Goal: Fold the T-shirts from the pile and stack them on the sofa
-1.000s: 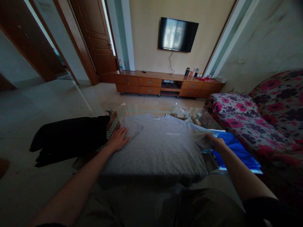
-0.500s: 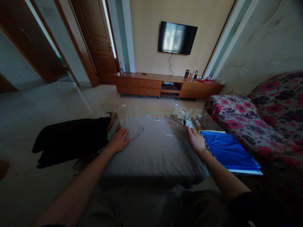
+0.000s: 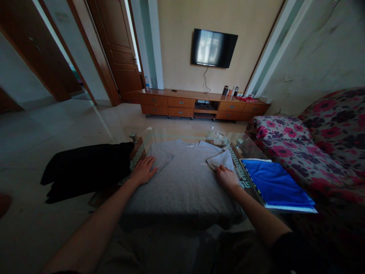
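Observation:
A grey T-shirt (image 3: 182, 182) lies spread over a glass table (image 3: 171, 133), collar away from me, its lower edge hanging over the near side. Both sleeves are folded inward over the body. My left hand (image 3: 145, 170) rests flat with fingers spread on the shirt's left edge, by the folded left sleeve. At the right, my right hand (image 3: 227, 178) has its fingers closed on the lower corner of the folded right sleeve (image 3: 222, 160).
Black clothing (image 3: 88, 169) lies left of the shirt, and a folded blue garment (image 3: 279, 184) lies on the right. Beyond stand a wooden TV cabinet (image 3: 179, 103) with bottles and a flowered sofa (image 3: 322, 148). A television (image 3: 213, 48) hangs on the wall.
My right hand has moved inward and slightly toward me, bringing the right sleeve over onto the shirt's front. My left hand has stayed in place.

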### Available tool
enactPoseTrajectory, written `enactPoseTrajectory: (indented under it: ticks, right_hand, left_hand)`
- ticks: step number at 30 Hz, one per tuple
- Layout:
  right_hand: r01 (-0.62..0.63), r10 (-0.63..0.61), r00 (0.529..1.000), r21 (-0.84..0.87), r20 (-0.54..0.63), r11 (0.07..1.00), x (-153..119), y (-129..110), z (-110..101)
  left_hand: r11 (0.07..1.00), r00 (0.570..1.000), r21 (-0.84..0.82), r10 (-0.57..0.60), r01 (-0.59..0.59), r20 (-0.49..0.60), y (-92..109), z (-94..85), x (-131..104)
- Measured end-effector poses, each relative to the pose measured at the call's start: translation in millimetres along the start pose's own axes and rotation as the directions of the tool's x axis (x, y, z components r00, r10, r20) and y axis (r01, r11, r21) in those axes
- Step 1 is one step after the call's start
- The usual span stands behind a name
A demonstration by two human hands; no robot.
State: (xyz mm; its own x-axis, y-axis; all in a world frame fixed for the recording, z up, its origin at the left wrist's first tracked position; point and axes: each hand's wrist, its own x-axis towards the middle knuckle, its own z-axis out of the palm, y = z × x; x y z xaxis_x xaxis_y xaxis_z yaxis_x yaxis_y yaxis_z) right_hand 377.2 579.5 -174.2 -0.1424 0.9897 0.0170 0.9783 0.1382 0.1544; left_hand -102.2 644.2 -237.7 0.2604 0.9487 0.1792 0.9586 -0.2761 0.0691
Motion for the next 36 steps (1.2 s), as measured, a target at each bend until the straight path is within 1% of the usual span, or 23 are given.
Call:
enactPoseTrajectory:
  ticks: [3, 5, 6, 8, 10, 11, 12, 13, 14, 16, 18, 19, 21, 22, 23, 27, 28, 31, 33, 34, 35, 36]
  right_hand:
    - [-0.007, 0.008, 1.0, 0.069, -0.011, 0.998, -2.3, -5.1, 7.9]
    - [-0.016, 0.026, 0.999, 0.203, -0.045, 0.979, 0.6, 1.1, 8.5]
    - [-0.027, 0.047, 0.997, 0.274, -0.066, 0.961, 3.5, 8.7, 7.0]
    - [-0.071, 0.12, 0.987, 0.369, -0.11, 0.927, 10.0, 32.7, 2.0]
    - [-0.139, 0.21, 0.966, 0.383, -0.15, 0.913, 14.6, 64.1, -2.4]
    - [-0.199, 0.283, 0.946, 0.405, -0.159, 0.892, 15.0, 80.0, -3.3]
    - [-0.245, 0.319, 0.94, 0.408, -0.122, 0.879, 13.8, 94.4, -3.0]
    - [-0.255, 0.3, 0.952, 0.398, -0.055, 0.881, 11.2, 106.5, -1.5]
    - [-0.243, 0.261, 0.965, 0.392, 0.007, 0.887, 7.1, 115.6, 0.9]
    - [-0.178, 0.147, 0.983, 0.392, 0.108, 0.902, -3.6, 124.0, 7.4]
    - [-0.107, 0.036, 0.983, 0.408, 0.177, 0.907, -14.8, 121.7, 13.6]
    - [-0.08, -0.012, 0.975, 0.404, 0.22, 0.911, -19.7, 118.2, 15.9]
    - [-0.043, -0.076, 0.952, 0.371, 0.297, 0.927, -26.4, 110.0, 18.0]
    - [-0.027, -0.09, 0.945, 0.349, 0.313, 0.937, -28.2, 106.6, 17.8]
    - [-0.01, -0.096, 0.947, 0.329, 0.307, 0.944, -29.0, 104.2, 17.0]
    - [0.056, -0.111, 0.98, 0.309, 0.165, 0.949, -28.9, 104.9, 10.6]
    - [0.058, -0.11, 0.982, 0.306, 0.154, 0.95, -29.0, 106.5, 9.3]
    - [0.029, -0.095, 0.971, 0.288, 0.219, 0.957, -29.1, 108.8, 7.1]
    - [0.006, -0.078, 0.963, 0.272, 0.257, 0.962, -27.2, 106.1, 6.3]
    - [-0.007, -0.06, 0.969, 0.266, 0.241, 0.964, -25.1, 103.1, 6.0]
    - [-0.017, -0.035, 0.982, 0.269, 0.187, 0.963, -22.2, 99.1, 5.9]
    - [-0.018, -0.013, 0.994, 0.281, 0.106, 0.96, -18.7, 94.0, 6.3]
  left_hand:
    - [1.0, 1.0, -0.001, 0.006, -0.006, -0.003, -0.2, 0.3, 0.0]
    - [1.0, 1.0, -0.005, 0.014, -0.014, -0.006, -0.3, 0.4, 0.0]
    - [1.0, 1.0, -0.007, 0.016, -0.016, -0.007, -0.3, 0.5, 0.0]
    - [1.0, 1.0, -0.007, 0.014, -0.014, -0.01, -0.2, 0.7, 0.1]
    - [1.0, 1.0, -0.005, 0.014, -0.014, -0.013, -0.4, 1.2, 0.2]
    - [1.0, 1.0, -0.004, 0.015, -0.015, -0.013, -0.6, 1.5, 0.3]
    - [1.0, 1.0, -0.006, 0.016, -0.016, -0.013, -0.8, 1.8, 0.4]
    - [1.0, 1.0, -0.009, 0.016, -0.016, -0.012, -1.0, 2.1, 0.4]
    - [1.0, 1.0, -0.014, 0.016, -0.016, -0.012, -1.2, 2.3, 0.4]
    - [1.0, 1.0, -0.021, 0.016, -0.016, -0.016, -1.4, 2.2, 0.1]
    - [1.0, 1.0, -0.024, 0.019, -0.019, -0.019, -1.0, 1.4, -0.4]
    - [1.0, 1.0, -0.023, 0.019, -0.019, -0.019, -0.7, 0.9, -0.6]
    - [1.0, 1.0, -0.019, 0.017, -0.017, -0.013, 0.1, -0.2, -0.9]
    - [1.0, 1.0, -0.017, 0.015, -0.015, -0.01, 0.4, -0.5, -0.9]
    - [1.0, 1.0, -0.015, 0.014, -0.014, -0.01, 0.5, -0.6, -0.9]
    - [1.0, 1.0, -0.008, 0.011, -0.011, -0.012, -0.3, 0.9, -0.8]
    - [1.0, 1.0, -0.008, 0.011, -0.011, -0.012, -0.7, 1.4, -0.8]
    - [1.0, 1.0, -0.015, 0.01, -0.01, -0.005, -1.6, 2.6, -0.8]
    - [1.0, 1.0, -0.019, 0.005, -0.005, 0.008, -1.8, 2.9, -0.6]
    - [1.0, 1.0, -0.018, 0.002, -0.001, 0.016, -1.7, 3.0, -0.5]
    - [1.0, 1.0, -0.016, -0.001, 0.001, 0.022, -1.6, 3.2, -0.3]
    - [1.0, 1.0, -0.012, -0.001, 0.001, 0.027, -1.5, 3.4, -0.1]
